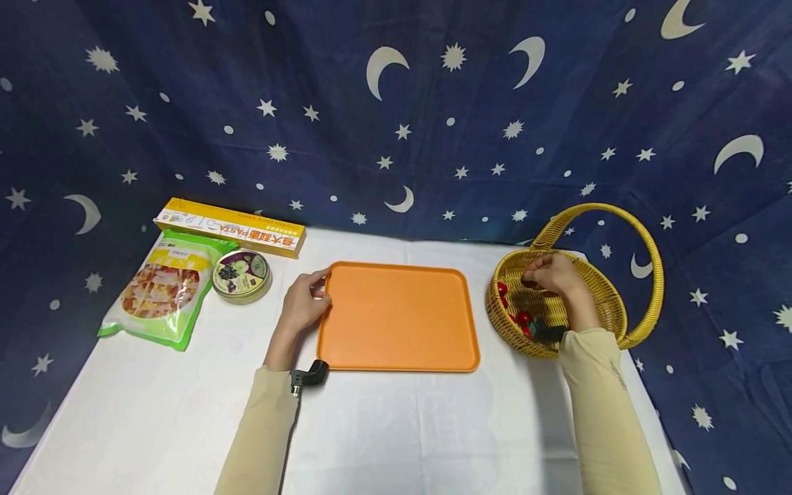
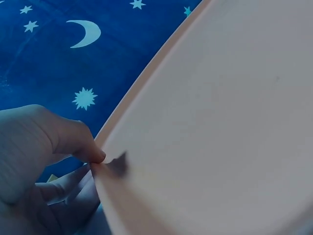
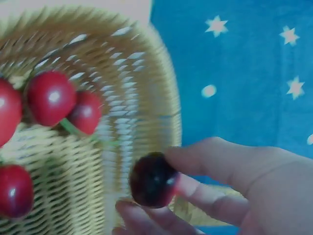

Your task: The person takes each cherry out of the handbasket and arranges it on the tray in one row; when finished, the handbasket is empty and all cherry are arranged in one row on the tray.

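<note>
My left hand [image 1: 302,302] pinches the left rim of an orange tray [image 1: 399,316]; in the left wrist view the thumb lies on the rim and the other fingers are beyond its outer edge. Over on the right, my right hand [image 1: 557,275] reaches inside a yellow woven basket [image 1: 609,292]. Between its thumb and fingers it holds a dark red, almost black cherry [image 3: 154,180]. Several bright red cherries [image 3: 51,98], with green stems among them, lie in the basket. The tray's surface bears nothing in the head view.
At the back left stand a yellow pasta box [image 1: 229,227], a green-and-clear food bag [image 1: 163,285] and a round tin [image 1: 241,275]. The basket's tall handle [image 1: 656,275] arches up on its right side. A starry blue cloth [image 1: 396,137] hangs behind the white table [image 1: 383,426].
</note>
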A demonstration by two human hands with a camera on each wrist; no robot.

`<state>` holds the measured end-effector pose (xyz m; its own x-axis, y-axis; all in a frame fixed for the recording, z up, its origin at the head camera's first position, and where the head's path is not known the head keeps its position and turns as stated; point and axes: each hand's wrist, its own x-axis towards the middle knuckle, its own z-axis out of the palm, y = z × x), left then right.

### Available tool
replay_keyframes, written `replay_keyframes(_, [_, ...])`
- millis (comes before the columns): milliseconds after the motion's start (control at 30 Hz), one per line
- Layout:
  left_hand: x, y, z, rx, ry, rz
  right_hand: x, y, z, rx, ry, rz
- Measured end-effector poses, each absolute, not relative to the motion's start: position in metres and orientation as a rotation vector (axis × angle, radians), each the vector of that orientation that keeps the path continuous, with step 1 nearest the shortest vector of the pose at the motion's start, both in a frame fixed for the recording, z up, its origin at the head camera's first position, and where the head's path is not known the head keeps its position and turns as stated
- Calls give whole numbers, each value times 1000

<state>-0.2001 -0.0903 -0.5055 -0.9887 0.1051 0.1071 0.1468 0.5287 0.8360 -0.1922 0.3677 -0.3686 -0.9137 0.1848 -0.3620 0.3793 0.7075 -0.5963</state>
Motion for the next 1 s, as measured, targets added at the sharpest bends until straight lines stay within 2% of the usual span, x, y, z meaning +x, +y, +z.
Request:
replay_keyframes(167, [-203,-91,-509,-247,-2664,-1541,-193,326,-356,442,2629,-1388])
replay_keyframes(333, [-202,-90,-510,-259,-2657,-1546,-199,267,-364,306,2606,-1603])
replay_keyframes(700, [-202,-86,-513,-238,-2702,-1484,-220,137,-427,175,2548,-1587])
replay_keyframes(867, [-200,-85,-513,-240,-2700,-1479,-223,104,-459,160,2576,-1515])
replay_keyframes(1000, [-200,-87,-512,-229,-2702,-1474,-225,89,-470,163,2718,-1403])
